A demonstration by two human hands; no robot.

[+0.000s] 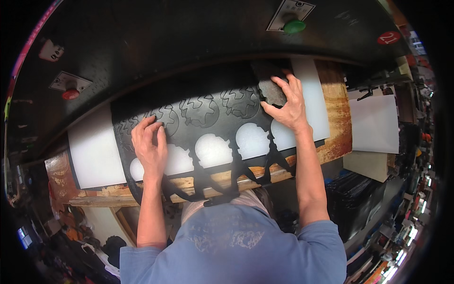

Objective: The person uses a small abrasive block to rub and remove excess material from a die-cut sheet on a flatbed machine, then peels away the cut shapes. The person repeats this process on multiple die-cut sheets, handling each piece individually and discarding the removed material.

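Note:
A black sheet (200, 137) lies across a white board, with several curved outlines cut into its far part and a row of round gaps along its near part. Its near edge hangs in jagged strips over the table's front. My left hand (150, 144) rests on the left part of the sheet, fingers bent and thumb apart, beside a cut outline. At the far right end of the sheet, my right hand (289, 106) spans a dark cutting die (272, 92) with a rough, greyish top, thumb on the near side and fingers on the far side. The die's far end is in shadow.
Above the far side hangs a wide dark machine beam (179, 38) with a green button (294, 26) and a red button (71, 93). White board (97, 151) shows at the left. A worn wooden table (335, 109) lies underneath; black sheets (354, 199) are stacked at the right.

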